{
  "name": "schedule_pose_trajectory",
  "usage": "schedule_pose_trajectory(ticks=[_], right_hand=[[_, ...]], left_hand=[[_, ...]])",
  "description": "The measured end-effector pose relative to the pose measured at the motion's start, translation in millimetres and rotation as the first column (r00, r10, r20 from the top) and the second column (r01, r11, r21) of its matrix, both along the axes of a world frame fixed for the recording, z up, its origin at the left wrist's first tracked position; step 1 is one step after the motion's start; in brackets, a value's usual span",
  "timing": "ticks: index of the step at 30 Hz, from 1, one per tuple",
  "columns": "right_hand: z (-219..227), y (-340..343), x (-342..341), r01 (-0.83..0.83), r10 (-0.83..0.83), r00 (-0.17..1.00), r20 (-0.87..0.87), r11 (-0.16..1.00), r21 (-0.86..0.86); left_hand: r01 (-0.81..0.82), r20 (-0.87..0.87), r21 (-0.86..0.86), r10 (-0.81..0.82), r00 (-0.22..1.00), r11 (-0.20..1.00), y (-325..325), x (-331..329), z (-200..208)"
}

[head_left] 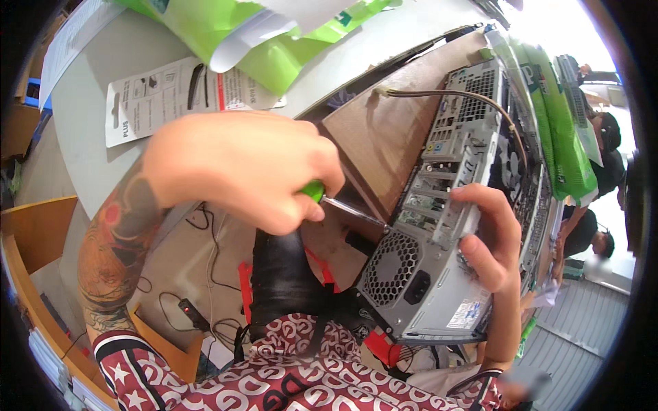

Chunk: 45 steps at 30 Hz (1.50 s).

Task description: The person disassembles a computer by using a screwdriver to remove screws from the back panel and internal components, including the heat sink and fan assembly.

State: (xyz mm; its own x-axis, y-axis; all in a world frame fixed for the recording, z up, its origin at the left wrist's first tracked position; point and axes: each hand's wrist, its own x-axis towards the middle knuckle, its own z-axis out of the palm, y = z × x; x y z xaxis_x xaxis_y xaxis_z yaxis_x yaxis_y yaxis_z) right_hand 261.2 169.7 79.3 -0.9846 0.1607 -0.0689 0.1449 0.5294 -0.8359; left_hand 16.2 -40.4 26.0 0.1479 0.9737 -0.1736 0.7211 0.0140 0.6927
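Note:
My left hand [233, 171] is closed around the green handle of a screwdriver [353, 213]. Its metal shaft points right and down, and the tip meets the rear panel of a grey desktop computer case [439, 291] near the expansion slots, just above the honeycomb fan grille [392, 270]. The case stands tilted, with its open side to the right. My right hand [502, 240] grips the case's edge beside the slots, index finger and thumb on the metal. Its other fingers are hidden. A brown cable [473, 94] loops over the upper end of the case.
A brown wooden panel [384, 137] lies beside the case. On the pale table are a printed blister card [161, 96] and green-and-white packaging [274, 58]. Green bags [562, 130] stand at right, with people [606, 137] beyond. A power strip [194, 315] and cables lie on the floor.

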Motion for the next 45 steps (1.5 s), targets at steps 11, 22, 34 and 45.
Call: schedule_pose_trajectory(ticks=[11, 22, 34, 45], right_hand=[[0, -1, -2, -0.006, 0.006, 0.999, -0.038, 1.000, 0.010], [6, -4, -6, -0.009, 0.009, 1.000, -0.018, 1.000, 0.008], [12, -7, -8, -0.029, 0.028, 0.999, 0.046, 0.999, 0.024], [12, -6, -8, -0.046, 0.043, 0.998, 0.045, 0.998, 0.050]], left_hand=[[0.077, 0.358, 0.173, -0.135, 0.924, 0.982, 3, -3, 18], [0.086, 0.339, 0.216, -0.158, 0.928, 0.972, 4, -1, 11], [0.106, -0.013, 0.293, -0.107, 0.994, 0.950, -4, 5, 29], [0.114, -0.155, 0.324, -0.067, 0.986, 0.939, -7, 11, 37]])
